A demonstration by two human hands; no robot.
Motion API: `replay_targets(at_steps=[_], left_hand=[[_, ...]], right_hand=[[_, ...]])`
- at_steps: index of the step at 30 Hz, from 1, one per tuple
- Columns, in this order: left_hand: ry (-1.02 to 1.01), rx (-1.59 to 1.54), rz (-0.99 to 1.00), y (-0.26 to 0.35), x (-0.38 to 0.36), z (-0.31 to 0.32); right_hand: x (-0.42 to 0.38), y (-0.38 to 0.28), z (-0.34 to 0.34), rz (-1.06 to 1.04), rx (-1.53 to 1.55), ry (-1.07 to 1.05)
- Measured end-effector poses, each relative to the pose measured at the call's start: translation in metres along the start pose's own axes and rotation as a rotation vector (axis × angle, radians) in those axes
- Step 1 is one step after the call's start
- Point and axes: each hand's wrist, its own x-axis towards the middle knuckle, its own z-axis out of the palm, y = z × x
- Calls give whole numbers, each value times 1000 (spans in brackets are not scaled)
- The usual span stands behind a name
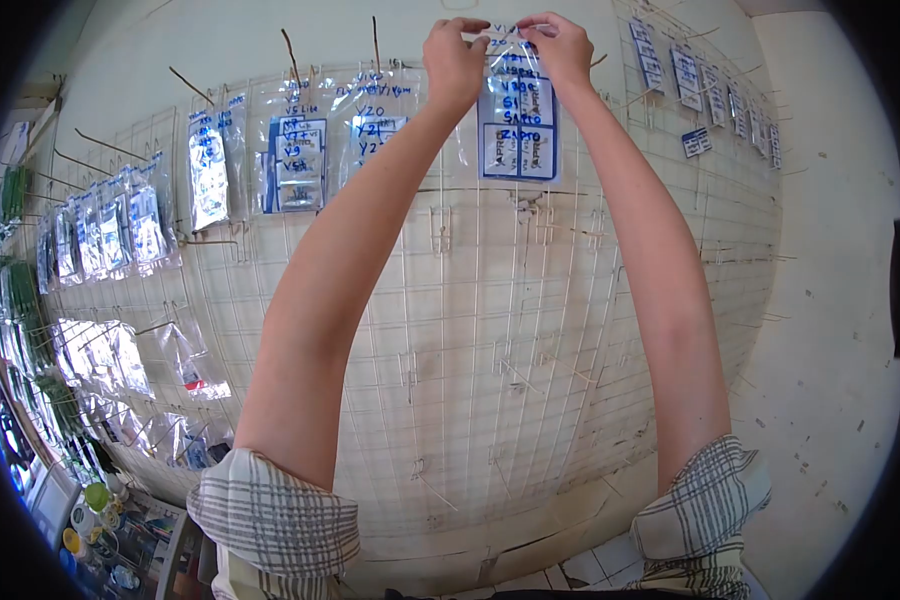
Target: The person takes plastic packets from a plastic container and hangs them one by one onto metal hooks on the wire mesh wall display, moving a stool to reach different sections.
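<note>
Both my arms reach up to a wire grid on the wall. Between my hands hangs a clear plastic bag (pixel 518 105) with blue handwriting and a blue-and-white printed packet inside its lower part. My left hand (pixel 455 62) is closed at the bag's top left corner, thumb and index finger at the plastic. At the top right corner, my right hand (pixel 563 50) pinches the bag's edge. To the left, similar labelled bags (pixel 368 115) hang from hooks, and my left forearm partly covers the nearest one.
The wire grid (pixel 460 290) spans the wall, with thin hooks (pixel 292 57) jutting out. More packets (pixel 686 78) hang at the upper right, and several silvery bags (pixel 148 225) at the left. Jars (pixel 97 497) and small items crowd a surface at the lower left.
</note>
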Motion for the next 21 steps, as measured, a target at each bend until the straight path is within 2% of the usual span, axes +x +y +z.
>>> replay_targets(at_steps=[3, 8, 11, 14, 17, 21], left_hand=[[-23, 72, 53, -5, -3, 2], [-63, 16, 82, -10, -7, 4], [-28, -58, 136, 13, -8, -2], [-24, -59, 111, 22, -10, -3], [-38, -57, 126, 20, -9, -3], [-45, -7, 109, 17, -6, -5]], right_hand=[[-5, 9, 2, -26, 54, 34], [-11, 8, -1, 4, 166, 64], [-11, -3, -7, -7, 233, 96], [-3, 8, -5, -58, 306, 50], [-9, -3, -7, 27, 160, 45], [-1, 6, 0, -30, 150, 54]])
